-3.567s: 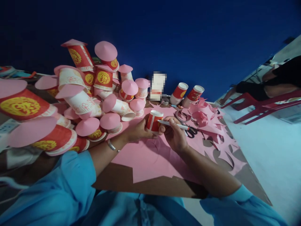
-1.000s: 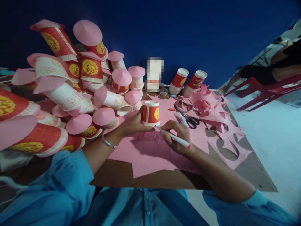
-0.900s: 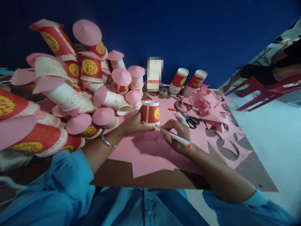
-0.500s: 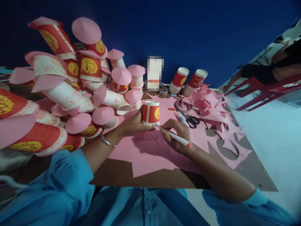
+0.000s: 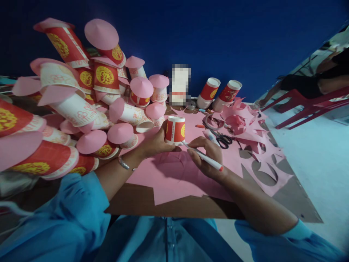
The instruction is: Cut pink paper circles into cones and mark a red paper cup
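A red and white paper cup (image 5: 175,130) with a yellow emblem is upside down in my left hand (image 5: 155,145), whose fingers wrap its left side and lower edge. My right hand (image 5: 206,155) pinches a white marker (image 5: 205,158) with a red end. The marker's tip meets or nearly meets the white band at the cup's lower rim; I cannot tell whether it touches. Beneath both hands lie pink paper sheets (image 5: 169,182). Black-handled scissors (image 5: 225,141) and a white tube (image 5: 212,137) rest just beyond my right hand.
Many paper cups topped with pink paper cones (image 5: 141,87) are heaped on the left. Two cup stacks (image 5: 209,94) lean by the blue wall (image 5: 245,43). Cut pink scraps (image 5: 240,120) cover the table's right side. A person sits on a red chair (image 5: 305,103) at far right.
My right hand and the marker have shifted very slightly to the right and tilted a little along the cup's rim. My left hand keeps its hold on the cup.
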Demonstrator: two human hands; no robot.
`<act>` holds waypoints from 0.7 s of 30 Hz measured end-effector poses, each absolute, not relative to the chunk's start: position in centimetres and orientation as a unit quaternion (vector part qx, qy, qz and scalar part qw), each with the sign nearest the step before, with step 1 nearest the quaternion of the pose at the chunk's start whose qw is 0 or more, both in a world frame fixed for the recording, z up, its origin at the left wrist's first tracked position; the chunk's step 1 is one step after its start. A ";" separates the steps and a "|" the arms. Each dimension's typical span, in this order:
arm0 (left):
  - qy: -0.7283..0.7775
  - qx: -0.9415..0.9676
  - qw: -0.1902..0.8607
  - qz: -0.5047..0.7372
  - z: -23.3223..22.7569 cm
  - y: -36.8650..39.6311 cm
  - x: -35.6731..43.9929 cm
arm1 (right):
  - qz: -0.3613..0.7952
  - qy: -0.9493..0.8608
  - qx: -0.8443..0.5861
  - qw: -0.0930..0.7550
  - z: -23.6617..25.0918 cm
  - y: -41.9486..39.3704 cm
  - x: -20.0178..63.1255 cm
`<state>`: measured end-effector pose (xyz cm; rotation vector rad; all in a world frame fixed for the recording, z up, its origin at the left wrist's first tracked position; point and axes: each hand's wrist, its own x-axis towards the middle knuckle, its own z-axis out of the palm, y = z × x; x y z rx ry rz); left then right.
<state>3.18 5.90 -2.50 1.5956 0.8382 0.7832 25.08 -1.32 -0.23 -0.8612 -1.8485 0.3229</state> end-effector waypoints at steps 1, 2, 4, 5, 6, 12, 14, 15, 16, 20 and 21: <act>0.364 0.679 0.543 0.334 -2.4 5.9 3.2 | 0.139 -0.765 -0.360 0.516 -0.2 -1.3 25.1; 0.372 0.680 0.535 0.337 -2.2 5.8 3.3 | 0.145 -0.761 -0.365 0.516 -0.1 -1.4 25.1; 0.382 0.674 0.535 0.337 -2.0 5.7 3.4 | 0.164 -0.755 -0.374 0.514 0.0 -1.5 25.1; 0.381 0.671 0.540 0.336 -2.0 5.7 3.4 | 0.174 -0.752 -0.375 0.513 0.1 -1.5 25.1; 0.376 0.669 0.547 0.336 -2.0 5.7 3.5 | 0.183 -0.749 -0.375 0.514 0.1 -1.6 25.0; 0.324 0.658 0.591 0.336 -2.7 5.9 3.3 | 0.192 -0.739 -0.397 0.509 -0.1 -1.7 25.0; 0.290 0.648 0.617 0.340 -2.9 6.0 3.2 | 0.176 -0.734 -0.414 0.508 -0.1 -1.6 25.2; 0.272 0.642 0.630 0.341 -2.9 6.0 3.1 | 0.168 -0.731 -0.420 0.511 -0.2 -1.5 25.2; 0.260 0.637 0.640 0.341 -2.9 6.0 3.1 | 0.161 -0.728 -0.424 0.514 -0.2 -1.4 25.3; 0.259 0.626 0.650 0.344 -2.9 5.9 3.1 | 0.153 -0.724 -0.422 0.523 -0.3 -1.2 25.4; 0.262 0.626 0.648 0.346 -2.9 5.9 3.1 | 0.151 -0.726 -0.421 0.523 -0.3 -1.2 25.4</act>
